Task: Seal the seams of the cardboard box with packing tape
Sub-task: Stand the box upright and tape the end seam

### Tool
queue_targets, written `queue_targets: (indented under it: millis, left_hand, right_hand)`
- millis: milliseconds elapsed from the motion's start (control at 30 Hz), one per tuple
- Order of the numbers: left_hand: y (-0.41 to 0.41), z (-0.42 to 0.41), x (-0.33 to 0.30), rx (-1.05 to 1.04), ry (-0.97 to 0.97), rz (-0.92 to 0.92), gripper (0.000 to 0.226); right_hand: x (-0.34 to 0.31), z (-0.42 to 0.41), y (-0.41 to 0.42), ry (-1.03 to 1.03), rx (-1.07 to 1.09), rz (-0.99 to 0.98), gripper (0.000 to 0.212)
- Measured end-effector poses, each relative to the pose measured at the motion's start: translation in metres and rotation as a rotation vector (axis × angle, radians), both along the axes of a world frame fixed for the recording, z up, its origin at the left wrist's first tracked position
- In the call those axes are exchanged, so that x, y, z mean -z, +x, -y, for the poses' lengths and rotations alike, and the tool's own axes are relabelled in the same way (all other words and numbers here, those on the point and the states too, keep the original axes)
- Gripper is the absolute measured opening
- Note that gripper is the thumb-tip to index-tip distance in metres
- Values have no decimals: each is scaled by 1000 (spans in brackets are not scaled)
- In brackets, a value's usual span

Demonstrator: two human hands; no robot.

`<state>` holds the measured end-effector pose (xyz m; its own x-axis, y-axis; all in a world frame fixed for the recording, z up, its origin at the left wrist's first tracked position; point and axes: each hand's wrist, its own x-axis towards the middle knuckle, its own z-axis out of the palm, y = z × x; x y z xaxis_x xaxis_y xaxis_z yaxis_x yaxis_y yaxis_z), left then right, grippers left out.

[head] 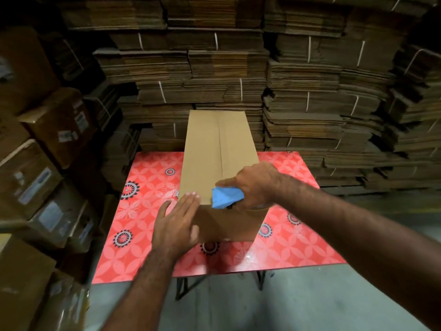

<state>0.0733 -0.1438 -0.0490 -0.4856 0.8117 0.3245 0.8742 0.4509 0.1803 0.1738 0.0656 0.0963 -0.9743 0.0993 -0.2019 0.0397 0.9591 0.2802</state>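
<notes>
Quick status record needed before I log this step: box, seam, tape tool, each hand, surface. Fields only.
box: cardboard box, flaps closed, standing on the table
seam: centre seam runs lengthwise along the top; whether tape already covers it cannot be told
tape tool: blue tape dispenser at the near top edge of the box, by the seam end
right hand: right hand grips the dispenser
left hand: left hand flat, fingers straight, against the near left corner of the box
surface: red patterned table
</notes>
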Motion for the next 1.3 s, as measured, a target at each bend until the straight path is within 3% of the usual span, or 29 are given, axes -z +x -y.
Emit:
queue_targets:
  millis: [400, 500, 867, 1067, 1300]
  left_hand:
    - [18, -19, -6, -164, 43, -32, 70]
    - [29, -37, -11, -121, 29, -15, 72]
    - [36, -42, -1, -114, 70, 40, 73]
    - [42, -44, -3, -174, 65, 52, 76]
    - [18, -37, -7, -182, 41, 58, 71]
  right_hand:
    - [3, -4, -18, 62, -24, 108, 59]
    - [7, -8, -19, 55, -17, 122, 56]
    - [6, -53, 7, -55, -70, 82, 79]
    - [-3, -81, 32, -40, -12, 114, 80]
    - [6, -46, 19, 35, -44, 78, 71]
